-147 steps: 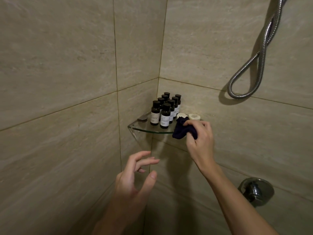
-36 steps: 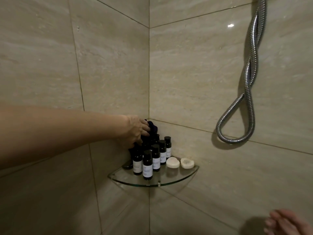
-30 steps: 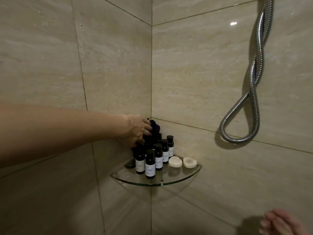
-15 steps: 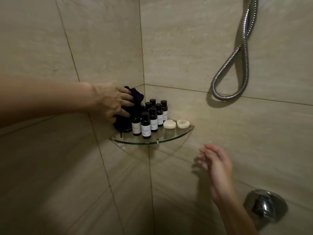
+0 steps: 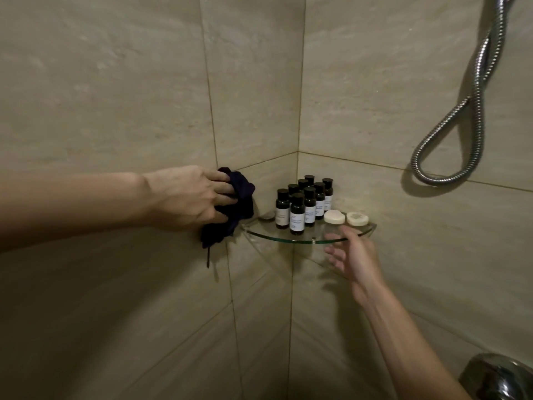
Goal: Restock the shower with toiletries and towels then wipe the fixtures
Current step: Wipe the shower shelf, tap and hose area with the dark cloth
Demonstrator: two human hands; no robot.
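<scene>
A glass corner shelf [image 5: 268, 236] carries several small dark bottles [image 5: 297, 209] with white labels and two round white soaps [image 5: 334, 217]. My left hand [image 5: 187, 197] grips a dark blue cloth [image 5: 236, 206] against the left wall tile, just left of the shelf's edge. A loose end of the cloth hangs down below the hand. My right hand [image 5: 353, 255] hovers with relaxed, spread fingers just in front of and below the shelf's curved rim, holding nothing.
A chrome shower hose [image 5: 461, 134] loops down the right wall. A chrome tap fixture [image 5: 496, 376] sits at the bottom right corner. Beige stone tiles cover both walls.
My left hand has pulled the cloth out from behind the bottles to the left wall beside the shelf. My right hand has risen from the lower right up to the shelf's front rim.
</scene>
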